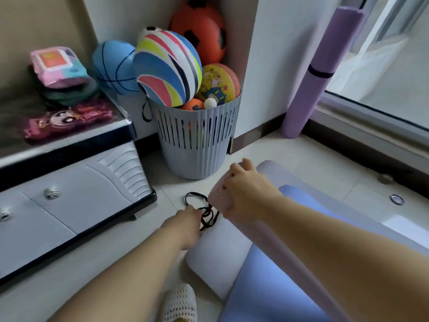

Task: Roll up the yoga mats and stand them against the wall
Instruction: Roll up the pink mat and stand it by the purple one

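Yoga mat (217,198), partly rolled on the floor (162,182), is being gripped at its rolled end by the right hand (246,194), the fingers curled round the pinkish roll. Its unrolled blue part is lying flat behind the grip, toward the person. Just left of the grip, a tangled black strap (207,212) is being touched by the left hand (188,220); whether it is being pinched cannot be told. Just beyond the grip a slotted basket (197,140) of balls (167,66) is standing. Well beyond and right of the grip, a purple rolled mat (322,54) with a dark band (321,72) is leaning upright against the wall
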